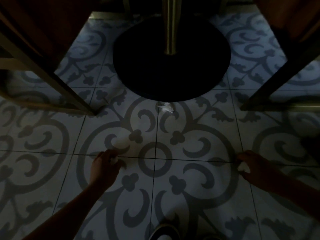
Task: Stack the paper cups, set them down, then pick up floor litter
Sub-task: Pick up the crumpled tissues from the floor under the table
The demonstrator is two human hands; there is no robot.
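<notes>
Ahead of me a round black pedestal base (pixel 171 66) with a brass post (pixel 170 25) stands on patterned floor tiles (pixel 155 196), chair legs (pixel 52 73) either side.

- Floor (pixel 199 196) is showing smooth patterned tiles, faintly glossy.
- Litter (pixel 165 107) is looking like crumpled white paper.
- Table post (pixel 170 26) is gleaming like brushed metal.
- Base (pixel 171 66) is appearing matt black, possibly metal; the dim light is hiding detail.
</notes>
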